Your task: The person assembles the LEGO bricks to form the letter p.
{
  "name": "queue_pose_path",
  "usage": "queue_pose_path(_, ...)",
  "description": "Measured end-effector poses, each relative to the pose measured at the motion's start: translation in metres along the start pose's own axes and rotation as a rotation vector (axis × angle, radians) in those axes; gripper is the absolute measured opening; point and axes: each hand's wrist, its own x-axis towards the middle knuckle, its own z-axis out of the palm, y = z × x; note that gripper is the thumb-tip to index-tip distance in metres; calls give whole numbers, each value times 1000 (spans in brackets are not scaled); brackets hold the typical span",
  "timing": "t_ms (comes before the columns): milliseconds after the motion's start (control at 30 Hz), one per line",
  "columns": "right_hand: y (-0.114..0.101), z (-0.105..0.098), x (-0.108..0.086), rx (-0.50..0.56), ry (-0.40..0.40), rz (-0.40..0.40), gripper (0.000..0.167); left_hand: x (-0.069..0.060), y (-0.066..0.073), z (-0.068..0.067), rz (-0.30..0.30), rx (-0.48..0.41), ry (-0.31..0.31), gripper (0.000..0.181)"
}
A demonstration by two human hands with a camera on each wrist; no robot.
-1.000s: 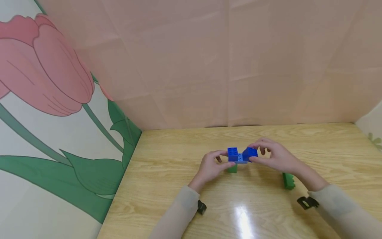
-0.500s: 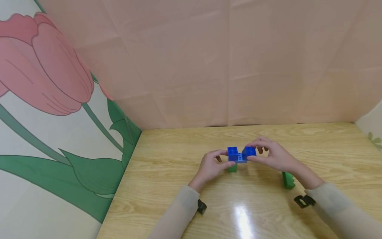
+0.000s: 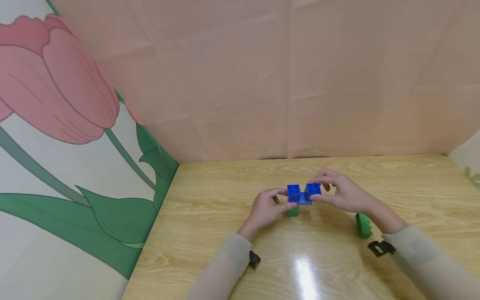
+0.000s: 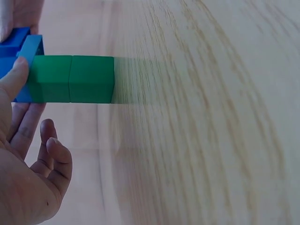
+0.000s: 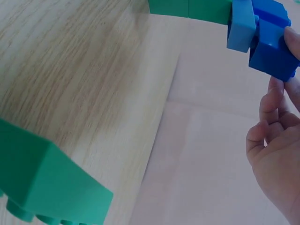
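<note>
Two green bricks (image 4: 70, 79) stand stacked on the table, with a longer light blue brick (image 3: 305, 203) across the top that overhangs to the right. On its left end sits a dark blue brick (image 3: 294, 193). My left hand (image 3: 263, 209) pinches the light blue brick from the left, thumb in front and fingers behind. Between thumb and fingers, my right hand (image 3: 346, 194) holds a second dark blue brick (image 3: 313, 189) at the light blue brick's right end. In the right wrist view this brick (image 5: 273, 51) looks slightly tilted against it; whether it is fully seated, I cannot tell.
A loose green brick (image 3: 363, 226) lies on its side on the wooden table (image 3: 210, 233), below my right forearm, studs facing right. Behind the table hangs a pinkish cloth (image 3: 232, 83). A wall with a tulip picture (image 3: 78, 83) borders the left side.
The dark blue brick in my right hand has moved slightly left and gone from strongly tilted to nearly level on the light blue brick. My left hand has kept its hold.
</note>
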Motion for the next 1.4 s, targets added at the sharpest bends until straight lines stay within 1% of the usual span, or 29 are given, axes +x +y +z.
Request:
queue_pose_path(333,-5,-3,4,-28,-31,23,30,-1,1,0,9,7,0,40)
queue_pose_path(500,-4,-5,5,-27,-54,37,28,-2,2,0,2,7,2,39)
queue_pose_path(833,-6,-6,7,-34,-80,12,30,-2,2,0,0,11,7,39)
queue_pose_path(1133,-2,-4,5,-16,-67,44,34,-1,2,0,-6,10,3,39)
queue_pose_path(1233,2,-3,3,-12,-55,41,36,-1,2,0,-13,18,4,39)
queue_pose_path(1400,6,-6,-5,-4,-30,9,40,-1,2,0,-11,21,2,39)
